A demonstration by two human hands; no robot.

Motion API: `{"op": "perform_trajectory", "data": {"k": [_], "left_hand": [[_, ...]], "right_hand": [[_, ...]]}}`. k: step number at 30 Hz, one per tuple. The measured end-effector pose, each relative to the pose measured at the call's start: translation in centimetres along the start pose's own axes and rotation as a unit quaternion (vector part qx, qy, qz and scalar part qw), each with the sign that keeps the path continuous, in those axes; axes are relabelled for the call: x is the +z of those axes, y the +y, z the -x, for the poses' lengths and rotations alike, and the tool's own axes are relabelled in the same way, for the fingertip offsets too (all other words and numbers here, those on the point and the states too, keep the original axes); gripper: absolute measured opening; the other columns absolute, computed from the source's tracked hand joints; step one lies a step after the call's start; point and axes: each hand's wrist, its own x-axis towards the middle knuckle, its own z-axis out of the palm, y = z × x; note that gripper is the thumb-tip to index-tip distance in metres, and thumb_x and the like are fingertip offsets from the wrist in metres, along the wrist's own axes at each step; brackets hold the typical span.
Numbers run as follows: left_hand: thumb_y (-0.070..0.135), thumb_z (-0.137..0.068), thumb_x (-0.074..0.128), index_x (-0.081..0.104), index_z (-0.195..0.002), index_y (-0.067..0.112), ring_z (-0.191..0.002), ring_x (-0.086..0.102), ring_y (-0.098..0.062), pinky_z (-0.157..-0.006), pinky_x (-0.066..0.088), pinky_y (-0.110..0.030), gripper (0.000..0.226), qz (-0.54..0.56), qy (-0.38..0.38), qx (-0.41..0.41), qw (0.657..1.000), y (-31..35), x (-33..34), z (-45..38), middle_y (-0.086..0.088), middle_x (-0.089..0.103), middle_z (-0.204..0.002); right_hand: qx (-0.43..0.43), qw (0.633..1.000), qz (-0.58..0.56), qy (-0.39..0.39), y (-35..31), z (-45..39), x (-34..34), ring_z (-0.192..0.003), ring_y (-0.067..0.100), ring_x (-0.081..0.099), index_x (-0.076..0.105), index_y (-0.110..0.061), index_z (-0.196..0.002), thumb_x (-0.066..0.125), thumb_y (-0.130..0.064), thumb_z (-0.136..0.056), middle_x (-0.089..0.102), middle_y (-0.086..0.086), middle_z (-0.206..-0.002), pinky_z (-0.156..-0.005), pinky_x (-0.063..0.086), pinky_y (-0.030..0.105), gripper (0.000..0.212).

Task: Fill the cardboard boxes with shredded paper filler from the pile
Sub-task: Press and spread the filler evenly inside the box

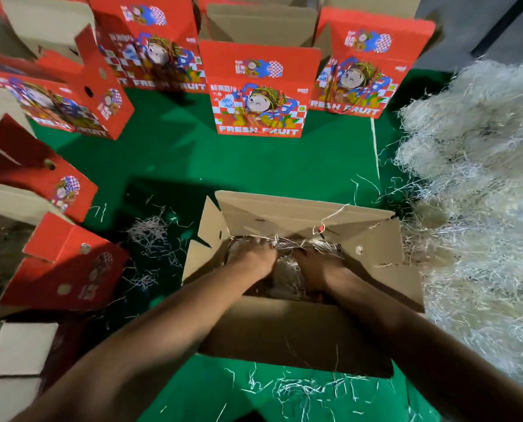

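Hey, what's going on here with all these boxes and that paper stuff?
A person is packing an open cardboard box on a green mat. Both the left hand and the right hand are down inside it, pressing on shredded paper filler. The big pile of filler sits just to the right. Red printed fruit boxes stand open around the mat, and loose strands lie scattered.
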Motion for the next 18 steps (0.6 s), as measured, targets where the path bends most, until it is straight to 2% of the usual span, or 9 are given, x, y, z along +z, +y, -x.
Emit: {"op": "perform_trajectory", "data": {"k": [2,4,6,8,10,12,14,15,18], "left_hand": [[0.011,-0.098,0.051,0.052,-0.136,0.010,-0.143,0.029,-0.037,-0.115,0.032,-0.049,0.038,-0.048,-0.021,-0.041,0.998,-1.5,0.2,0.3,-0.017,0.033,-0.155],[0.015,-0.102,0.046,0.046,-0.144,0.014,-0.140,0.030,-0.034,-0.113,0.032,-0.045,0.042,-0.093,-0.038,-0.058,0.993,-2.5,0.8,0.4,-0.016,0.033,-0.155],[0.018,-0.103,0.046,0.039,-0.150,0.013,-0.143,0.025,-0.034,-0.117,0.028,-0.044,0.048,-0.120,-0.049,-0.060,0.990,-2.8,1.5,0.5,-0.016,0.027,-0.159],[0.018,-0.101,0.048,0.038,-0.150,0.011,-0.144,0.023,-0.035,-0.117,0.029,-0.046,0.050,-0.138,-0.058,-0.058,0.987,-3.0,1.8,0.7,-0.015,0.028,-0.158],[0.018,-0.102,0.046,0.040,-0.148,0.012,-0.144,0.024,-0.032,-0.118,0.022,-0.046,0.047,-0.159,-0.066,-0.048,0.984,-3.5,1.8,1.4,-0.012,0.032,-0.157],[0.019,-0.102,0.045,0.044,-0.146,0.013,-0.144,0.025,-0.028,-0.120,0.013,-0.045,0.045,-0.166,-0.065,-0.033,0.983,-3.9,1.7,2.3,-0.010,0.036,-0.155],[0.017,-0.101,0.046,0.048,-0.143,0.013,-0.145,0.025,-0.028,-0.120,0.011,-0.047,0.043,-0.167,-0.055,-0.030,0.984,-4.2,1.9,3.1,-0.012,0.038,-0.155],[0.016,-0.101,0.045,0.050,-0.143,0.013,-0.145,0.026,-0.029,-0.120,0.013,-0.048,0.042,-0.165,-0.045,-0.035,0.985,-4.3,1.7,3.6,-0.012,0.038,-0.155],[0.016,-0.100,0.047,0.058,-0.135,0.017,-0.140,0.034,-0.031,-0.114,0.025,-0.048,0.036,-0.122,0.022,-0.039,0.991,-4.2,0.5,4.8,-0.010,0.047,-0.148]], "right_hand": [[0.004,0.999,0.052,0.006,0.0,0.0,0.1,-0.129,0.037,0.050,0.024,-0.021,-0.152,0.063,-0.020,-0.089,0.035,0.014,-0.152,-0.096,0.047,0.050,0.074],[0.023,0.995,0.094,0.004,0.1,0.1,-0.1,-0.133,0.033,0.048,0.026,-0.019,-0.153,0.056,-0.019,-0.096,0.040,0.011,-0.152,-0.102,0.045,0.046,0.064],[0.030,0.997,0.075,-0.012,0.4,0.3,-0.7,-0.130,0.030,0.052,0.039,-0.018,-0.148,0.054,-0.025,-0.097,0.050,0.009,-0.146,-0.104,0.045,0.042,0.053],[0.017,0.997,0.063,-0.049,0.7,0.5,-1.4,-0.124,0.028,0.057,0.052,-0.018,-0.139,0.063,-0.032,-0.092,0.057,0.008,-0.138,-0.103,0.047,0.040,0.050],[0.006,0.993,0.033,-0.111,0.2,0.9,-1.7,-0.123,0.027,0.056,0.052,-0.018,-0.139,0.064,-0.037,-0.091,0.056,0.008,-0.138,-0.104,0.046,0.038,0.053],[-0.006,0.991,-0.023,-0.134,-0.4,1.2,-1.7,-0.115,0.024,0.059,0.056,-0.016,-0.134,0.059,-0.040,-0.095,0.060,0.007,-0.131,-0.095,0.049,0.032,0.046],[-0.035,0.995,-0.054,-0.074,-0.7,1.6,-1.9,-0.094,0.019,0.066,0.066,-0.019,-0.113,0.056,-0.045,-0.094,0.068,0.001,-0.104,-0.079,0.053,0.031,0.033],[-0.038,0.998,-0.037,-0.036,-0.9,2.0,-2.2,-0.085,0.018,0.065,0.066,-0.020,-0.104,0.052,-0.047,-0.094,0.068,0.000,-0.093,-0.076,0.054,0.034,0.033],[-0.088,0.988,0.083,0.099,-1.4,2.7,-3.0,-0.073,0.018,0.059,0.060,-0.017,-0.083,0.027,-0.058,-0.093,0.065,0.006,-0.084,-0.072,0.052,0.037,0.053]]}}
